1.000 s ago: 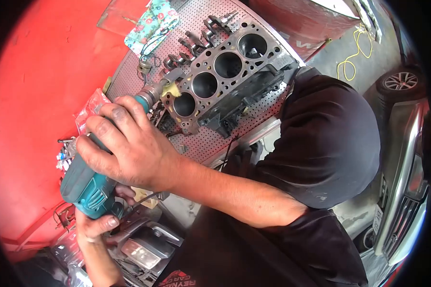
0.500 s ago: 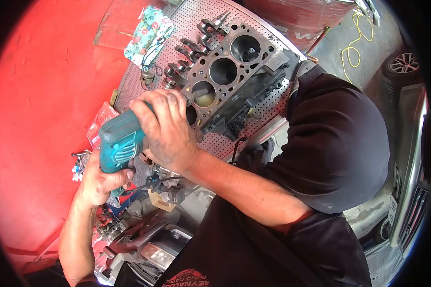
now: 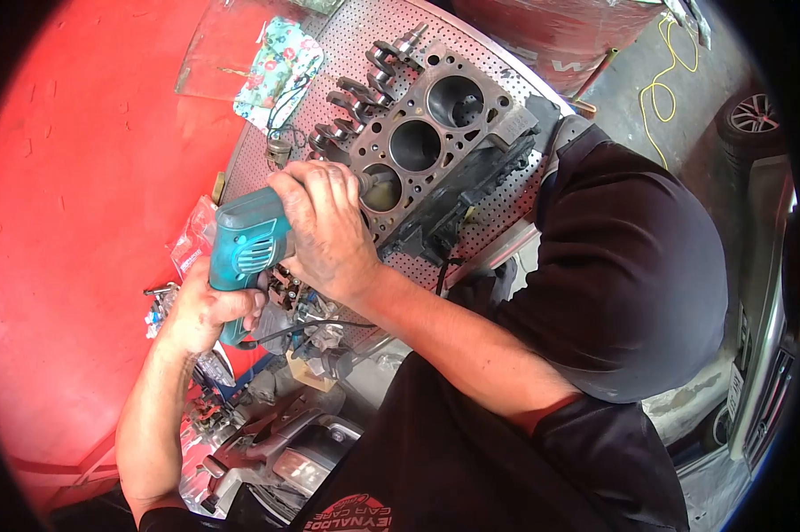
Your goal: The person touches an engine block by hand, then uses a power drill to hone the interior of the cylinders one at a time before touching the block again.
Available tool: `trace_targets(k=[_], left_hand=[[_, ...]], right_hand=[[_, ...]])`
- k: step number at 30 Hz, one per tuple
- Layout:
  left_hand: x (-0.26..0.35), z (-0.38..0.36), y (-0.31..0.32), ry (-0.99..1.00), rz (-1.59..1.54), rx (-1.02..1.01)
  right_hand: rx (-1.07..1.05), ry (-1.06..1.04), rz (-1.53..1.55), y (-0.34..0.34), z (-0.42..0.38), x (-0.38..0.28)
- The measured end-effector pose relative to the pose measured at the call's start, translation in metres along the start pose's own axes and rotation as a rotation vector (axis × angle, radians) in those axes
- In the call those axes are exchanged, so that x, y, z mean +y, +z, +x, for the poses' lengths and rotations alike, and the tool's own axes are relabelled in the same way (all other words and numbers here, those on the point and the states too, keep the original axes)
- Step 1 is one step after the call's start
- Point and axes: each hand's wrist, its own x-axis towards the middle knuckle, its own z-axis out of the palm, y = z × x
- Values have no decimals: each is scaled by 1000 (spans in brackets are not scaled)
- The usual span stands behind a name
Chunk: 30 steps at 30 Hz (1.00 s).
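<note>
My left hand (image 3: pixel 207 310) is wrapped round the handle of a teal power drill (image 3: pixel 245 238), its thumb across the front. Over the drill's front end, my right hand (image 3: pixel 325 222) is closed, hiding the chuck. A greyish tool (image 3: pixel 378 191) runs from the drill into a cylinder bore of the engine block (image 3: pixel 440 133); its shape is blurred. Two more open bores show farther up the block, and my right hand hides the near end. Behind the block lies a crankshaft (image 3: pixel 356 99). A piston (image 3: pixel 278 151) stands near my right hand.
The block rests on a perforated metal table (image 3: pixel 329 44). A floral cloth (image 3: pixel 280 66) lies at its far left. Below are a black cord (image 3: pixel 320 324) and mixed engine parts (image 3: pixel 218 412). Dark cloth (image 3: pixel 622 275) bulges at the right. A yellow cord (image 3: pixel 653 97) trails over the floor.
Both hands and the drill have moved right, closer to the block. Less of the tool shows outside the bore. The block stays about where it was.
</note>
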Motion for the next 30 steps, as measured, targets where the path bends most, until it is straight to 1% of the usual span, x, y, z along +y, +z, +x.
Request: trace_targets(k=[6, 9, 14, 19, 22, 23, 26, 27, 30], left_hand=[[-3, 13, 2, -7, -26, -14], [6, 0, 6, 10, -89, 5], [6, -13, -2, -28, -82, 43], [-1, 1, -2, -11, -97, -3], [-2, 15, 0, -47, -55, -12], [-2, 18, 4, -26, -76, 5], [2, 13, 5, -36, -60, 10], [8, 7, 8, -28, -67, 41], [5, -10, -5, -27, -78, 61]], right_hand=[[-52, 40, 46, -6, -1, 8], [-8, 11, 25, -4, 3, -2], [-47, 18, 56, -6, 8, -13], [-53, 48, 65, -6, 6, -3], [-68, 61, 24, -3, 2, 9], [-99, 74, 19, -5, 1, 12], [-91, 69, 5, -5, 2, 7], [-92, 49, 24, -7, 4, 3], [-66, 18, 44, -5, 10, -12]])
